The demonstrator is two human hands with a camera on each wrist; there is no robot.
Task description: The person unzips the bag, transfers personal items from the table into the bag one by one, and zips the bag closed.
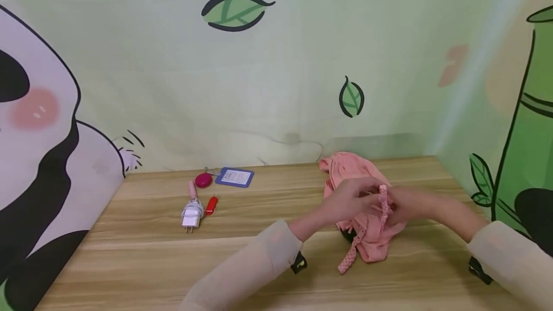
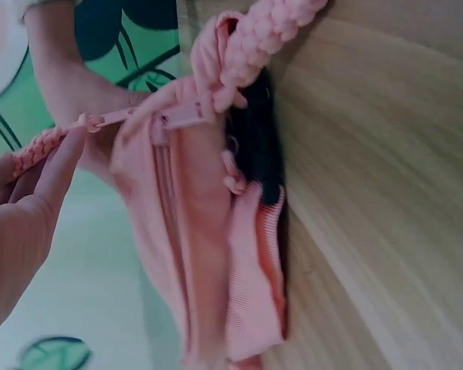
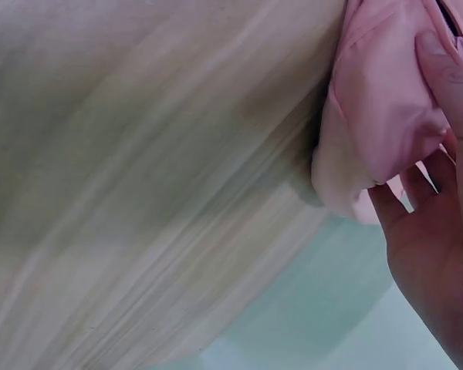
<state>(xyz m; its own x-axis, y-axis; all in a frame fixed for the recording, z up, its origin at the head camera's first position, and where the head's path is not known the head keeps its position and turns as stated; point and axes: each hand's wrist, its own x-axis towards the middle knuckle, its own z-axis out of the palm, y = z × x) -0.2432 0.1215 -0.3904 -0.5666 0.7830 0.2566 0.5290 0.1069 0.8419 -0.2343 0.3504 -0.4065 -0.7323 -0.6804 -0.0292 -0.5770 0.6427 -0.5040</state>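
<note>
A pink fabric bag lies on the right side of the wooden table. My left hand pinches a braided pink cord attached to the bag's zipper pull. The zipper runs along the fabric below the pull. With thumb and fingers on either side of the cloth, my right hand grips the bag near the zipper. A second braided pull hangs onto the table at the front. A black part and a ribbed pink strap show along the bag's side.
On the table's left lie a white charger plug with its cable wound around it, a red pocket-sized item, a round crimson case, a pink stick-shaped thing and a blue card holder. A printed cloth backdrop stands behind.
</note>
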